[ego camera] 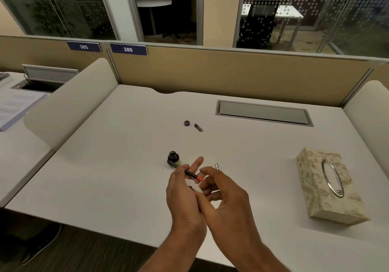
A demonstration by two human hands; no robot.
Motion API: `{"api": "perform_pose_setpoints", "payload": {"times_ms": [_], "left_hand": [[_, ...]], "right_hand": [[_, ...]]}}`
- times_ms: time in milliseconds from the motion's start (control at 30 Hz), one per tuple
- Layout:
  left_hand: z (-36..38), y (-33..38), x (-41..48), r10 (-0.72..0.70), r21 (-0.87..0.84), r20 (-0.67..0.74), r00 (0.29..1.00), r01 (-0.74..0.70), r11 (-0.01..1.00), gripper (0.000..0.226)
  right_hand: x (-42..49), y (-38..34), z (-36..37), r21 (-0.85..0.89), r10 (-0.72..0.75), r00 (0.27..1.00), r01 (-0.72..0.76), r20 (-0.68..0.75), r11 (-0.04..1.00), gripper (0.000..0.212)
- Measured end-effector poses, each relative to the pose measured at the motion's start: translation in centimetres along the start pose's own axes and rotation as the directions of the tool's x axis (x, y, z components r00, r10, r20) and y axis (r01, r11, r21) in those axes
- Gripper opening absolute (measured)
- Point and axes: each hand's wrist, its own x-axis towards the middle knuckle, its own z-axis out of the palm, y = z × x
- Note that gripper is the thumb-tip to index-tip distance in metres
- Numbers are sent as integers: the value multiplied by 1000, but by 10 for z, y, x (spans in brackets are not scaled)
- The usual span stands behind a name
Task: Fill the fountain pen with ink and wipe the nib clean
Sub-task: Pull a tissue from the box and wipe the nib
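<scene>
Jutting past the left hand (183,191) grip, pen (190,173)

slim pen (190,173) tilted, nib seemingly over open ink bottle (173,158).

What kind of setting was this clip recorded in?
Most likely an open-plan office. The white desk sits in a row of partitioned workstations with numbered plates, 385 and 386, and glass-walled meeting rooms with an office chair lie behind the partition.

2 hands (208,193), 1 pen (185,171), 1 ink bottle (173,158), 1 tissue box (328,189)
</scene>
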Motion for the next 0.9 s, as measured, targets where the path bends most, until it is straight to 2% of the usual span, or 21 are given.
{"api": "perform_pose_setpoints", "payload": {"times_ms": [100, 233, 333, 467, 633, 700, 767, 900], "left_hand": [[-6, -2, 7, -28, -21, 17, 999, 28, 999, 40], [-13, -4, 16, -10, 34, 33, 999, 9, 999, 43], [-16, -4, 18, -25, 27, 41, 999, 24, 999, 43], [-19, -7, 20, -59, 51, 52, 997, 56, 997, 45], [-21, -13, 31, -114, 83, 141, 983, 103, 991, 49], [-21, -13, 36, -88, 128, 149, 985, 69, 989, 49], [-20, -12, 40, -46, 168, 140, 989, 22, 985, 38], [-16, -12, 47, -42, 186, 140, 989, 15, 982, 22]], "right_hand": [[-3, 1, 2, 45, 7, 1000, -8, 7, 999, 46], [-8, 2, 3, 55, 8, 999, -11, 53, 998, 47], [-13, 5, 6, -7, -20, 997, 20, 71, 1000, 46], [-17, 17, 14, -99, -79, 997, 79, 6, 992, 42], [-17, 27, 7, 12, -28, 1000, 28, -6, 1000, 39], [-13, 30, -2, 96, 18, 997, -11, -72, 995, 33], [0, 48, -10, 150, 97, 978, -70, -183, 986, 27], [45, 120, -9, 100, 286, 894, -269, -344, 958, 15]]}}
